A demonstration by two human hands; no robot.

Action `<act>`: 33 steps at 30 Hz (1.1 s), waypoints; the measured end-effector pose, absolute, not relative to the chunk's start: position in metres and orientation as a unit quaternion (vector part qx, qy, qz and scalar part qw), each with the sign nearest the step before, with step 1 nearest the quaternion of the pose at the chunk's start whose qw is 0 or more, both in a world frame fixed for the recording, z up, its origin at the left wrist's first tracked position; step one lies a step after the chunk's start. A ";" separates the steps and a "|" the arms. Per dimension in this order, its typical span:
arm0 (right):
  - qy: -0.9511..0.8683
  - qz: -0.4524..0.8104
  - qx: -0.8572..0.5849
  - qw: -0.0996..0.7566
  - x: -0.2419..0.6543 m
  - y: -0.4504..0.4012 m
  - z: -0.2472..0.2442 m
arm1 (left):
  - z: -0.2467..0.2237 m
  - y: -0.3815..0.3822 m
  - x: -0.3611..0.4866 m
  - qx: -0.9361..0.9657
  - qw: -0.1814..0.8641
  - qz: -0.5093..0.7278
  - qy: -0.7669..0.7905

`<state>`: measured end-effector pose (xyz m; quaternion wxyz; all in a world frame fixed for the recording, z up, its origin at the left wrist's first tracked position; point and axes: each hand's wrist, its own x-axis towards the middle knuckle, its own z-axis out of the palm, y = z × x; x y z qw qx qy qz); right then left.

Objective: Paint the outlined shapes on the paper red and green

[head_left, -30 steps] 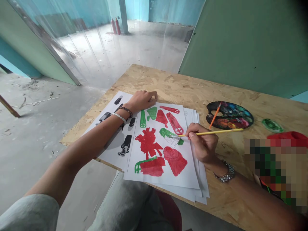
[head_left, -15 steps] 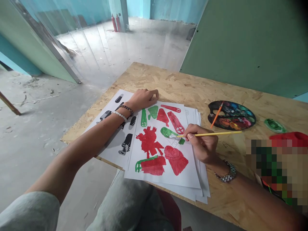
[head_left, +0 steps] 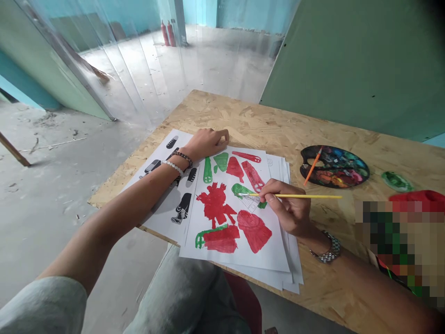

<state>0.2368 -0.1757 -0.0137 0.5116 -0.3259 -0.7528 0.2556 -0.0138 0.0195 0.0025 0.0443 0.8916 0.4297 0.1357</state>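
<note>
Between the thumb and fingers of my right hand (head_left: 287,206) is a yellow-handled paintbrush (head_left: 309,196). Its tip touches a partly green shape on the white paper sheet (head_left: 264,257), beside bare outlines. Red and green painted shapes cover much of that sheet. My left hand (head_left: 207,141) lies at the sheet's upper left edge, loosely bent and holding nothing. Under the left wrist is another sheet (head_left: 163,211) printed with black figures. More papers show beneath the painted sheet's right side.
A paint palette (head_left: 342,178) with an orange paintbrush (head_left: 313,165) across it lies on the chipboard table (head_left: 208,109). Right of it are a small dish of green paint (head_left: 397,181) and a red item (head_left: 420,200). A green panel (head_left: 347,60) stands behind the table.
My right hand has shifted slightly left with the paintbrush, and the tip has moved left and a little up on the green shape. My left hand stays in place.
</note>
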 end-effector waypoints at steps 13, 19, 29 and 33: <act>-0.715 0.247 -0.312 0.575 0.239 -0.173 -0.020 | 0.000 0.022 -0.014 0.892 0.037 0.145 0.427; -0.718 0.263 -0.356 0.537 0.238 -0.175 -0.016 | 0.002 0.021 -0.014 0.892 0.034 0.139 0.429; -0.668 0.253 -0.398 0.576 0.241 -0.176 -0.021 | 0.003 0.020 -0.013 0.892 0.043 0.133 0.430; -0.678 0.265 -0.400 0.557 0.240 -0.175 -0.019 | 0.002 0.020 -0.013 0.890 0.043 0.136 0.434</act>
